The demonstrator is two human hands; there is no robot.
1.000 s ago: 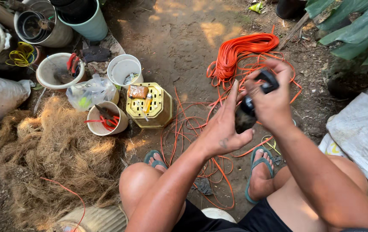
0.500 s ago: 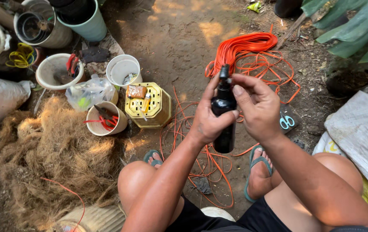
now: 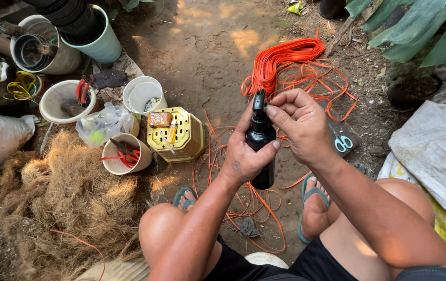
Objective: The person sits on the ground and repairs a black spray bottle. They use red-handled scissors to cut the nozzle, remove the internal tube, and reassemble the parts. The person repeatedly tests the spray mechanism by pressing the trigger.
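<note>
Head view: our left hand [image 3: 249, 156] grips the stiff, light black spray bottle [image 3: 261, 143] mid-body; right hand [image 3: 301, 127] at three o'clock pinches its nozzle.

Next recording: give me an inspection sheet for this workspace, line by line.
Surface: bare dirt ground, sun-dappled.
Job's things: black plastic spray bottle, upright, held in front of the knees.
Clutter: yellow perforated plastic box; white pots holding red-handled tools; brown coconut-fibre heap; blue-handled scissors.
Hands: left hand wraps the bottle's body; right hand fingers at its nozzle.
Cables: orange cord, bundled and strewn loose.
Surroundings: large green leaves; white woven sack.
</note>
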